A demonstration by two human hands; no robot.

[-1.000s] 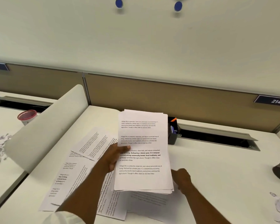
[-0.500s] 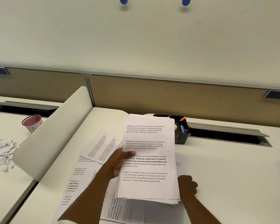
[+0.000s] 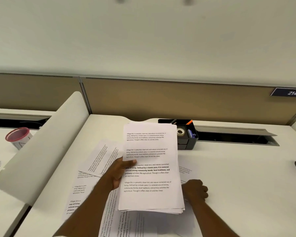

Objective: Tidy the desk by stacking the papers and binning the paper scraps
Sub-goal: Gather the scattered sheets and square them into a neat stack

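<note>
1. Pale, plain wall (image 3: 143, 35) filling the upper half, evenly lit.
2. Tan partition panel (image 3: 178, 100) along the back of the white table (image 3: 237, 177), with a dark number plate (image 3: 289, 93) reading 214 at right.
3. Curved white divider (image 3: 41, 147) on the left, standing between this table and a neighbouring one.
4. Open cable trough (image 3: 237, 137) under a raised flap.

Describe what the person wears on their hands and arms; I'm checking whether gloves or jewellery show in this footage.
Both the left hand and the right hand are bare: no gloves, rings or watch show. Both forearms are uncovered as far as the frame reaches. A small patch of white fabric at the bottom edge by the left arm may be a sleeve, but too little shows to be sure.
</note>
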